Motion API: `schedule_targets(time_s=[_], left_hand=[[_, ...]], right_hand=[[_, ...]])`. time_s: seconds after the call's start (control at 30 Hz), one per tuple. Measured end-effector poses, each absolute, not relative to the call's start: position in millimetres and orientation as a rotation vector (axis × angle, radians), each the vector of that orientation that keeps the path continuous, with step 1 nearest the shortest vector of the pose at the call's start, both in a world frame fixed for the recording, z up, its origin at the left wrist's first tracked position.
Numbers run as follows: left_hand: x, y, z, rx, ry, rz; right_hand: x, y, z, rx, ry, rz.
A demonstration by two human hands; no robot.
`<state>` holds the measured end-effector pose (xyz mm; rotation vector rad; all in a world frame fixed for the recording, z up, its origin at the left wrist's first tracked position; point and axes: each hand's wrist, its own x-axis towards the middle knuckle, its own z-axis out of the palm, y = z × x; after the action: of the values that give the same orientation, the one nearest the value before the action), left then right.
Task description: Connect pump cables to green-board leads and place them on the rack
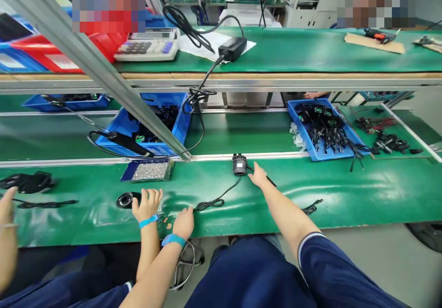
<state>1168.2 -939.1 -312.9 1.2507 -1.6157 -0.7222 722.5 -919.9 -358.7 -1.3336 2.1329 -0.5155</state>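
A black device with a pale label stands on the green worktop near the middle. Beside it, my right hand has thumb and finger apart around a short black cable. The device's looped cord runs toward the front left, where my left hand, wearing a blue wristband, is closed on its end. Another person's hand is spread beside a black cylinder, left of my left hand.
A box of small metal parts sits left of the device. Behind are blue bins of cables and a metal post. A power adapter hangs over the upper shelf's edge area. One cable bundle lies right; another person's hand is far left.
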Motion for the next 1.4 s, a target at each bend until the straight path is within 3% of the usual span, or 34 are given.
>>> schedule_targets(time_s=[0.1, 0.23, 0.43, 0.7, 0.93, 1.17, 1.4], left_hand=[[1186, -938, -310, 1.223, -1.567, -0.773], [1173, -904, -308, 1.257, -1.597, -0.836], [1050, -836, -294, 1.149, -1.880, -0.902], [953, -850, -258, 0.770, -2.124, -0.975], [940, -845, -261, 0.756, -2.179, -1.126], [938, -849, -261, 0.695, -2.339, -1.007], [939, -854, -252, 0.702, -2.632, -0.855]], right_hand=[[742, -929, -374, -1.271, 2.063, -0.535], [728, -892, -355, -1.235, 2.000, -0.676], [720, -812, -288, -1.168, 1.735, -0.937], [736, -765, -242, -1.142, 1.505, -1.121], [736, -754, -228, -1.440, 1.480, -1.096], [728, -758, -240, -1.804, 1.534, -1.127], [719, -761, -250, -2.263, 1.608, -0.813]])
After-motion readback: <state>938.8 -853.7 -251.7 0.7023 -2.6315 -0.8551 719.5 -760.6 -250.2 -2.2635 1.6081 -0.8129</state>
